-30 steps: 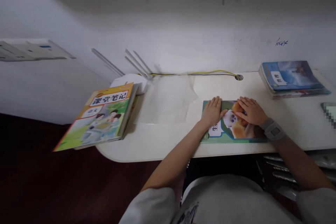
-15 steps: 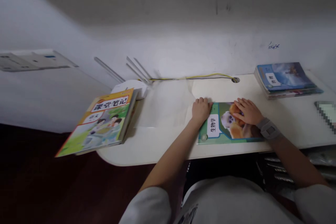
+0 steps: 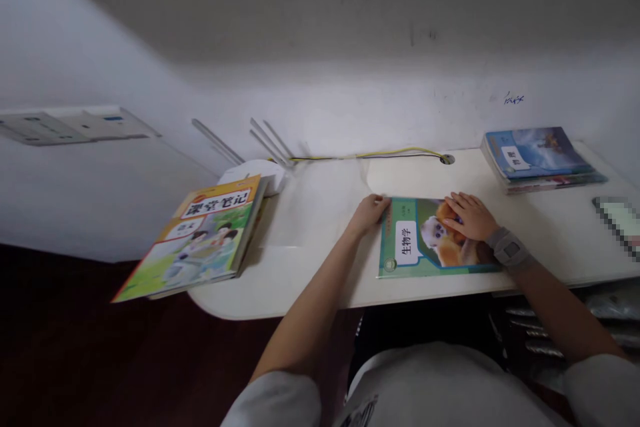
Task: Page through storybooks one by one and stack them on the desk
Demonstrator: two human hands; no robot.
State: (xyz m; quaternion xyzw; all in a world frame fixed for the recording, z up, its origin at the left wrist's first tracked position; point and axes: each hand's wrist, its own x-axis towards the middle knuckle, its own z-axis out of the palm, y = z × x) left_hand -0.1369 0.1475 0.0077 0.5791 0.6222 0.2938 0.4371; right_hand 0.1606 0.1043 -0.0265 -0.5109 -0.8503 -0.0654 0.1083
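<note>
A green textbook (image 3: 415,247) with a monkey picture on its cover lies flat on the white desk (image 3: 320,260) in front of me. My left hand (image 3: 369,212) is at the book's upper left corner, fingers curled onto its edge. My right hand (image 3: 470,215) rests flat on the cover's upper right part, fingers spread. A grey watch (image 3: 509,249) sits on my right wrist.
A yellow-and-green workbook (image 3: 200,235) overhangs the desk's left end. A stack of blue-covered books (image 3: 540,157) lies at the back right. A white router (image 3: 260,170) with antennas stands against the wall, a yellow cable (image 3: 370,154) running to a desk hole. A blurred object (image 3: 617,219) is at the right edge.
My left hand slid off the cover to the book's upper left corner and curled onto the edge. The right hand stayed on the cover.
</note>
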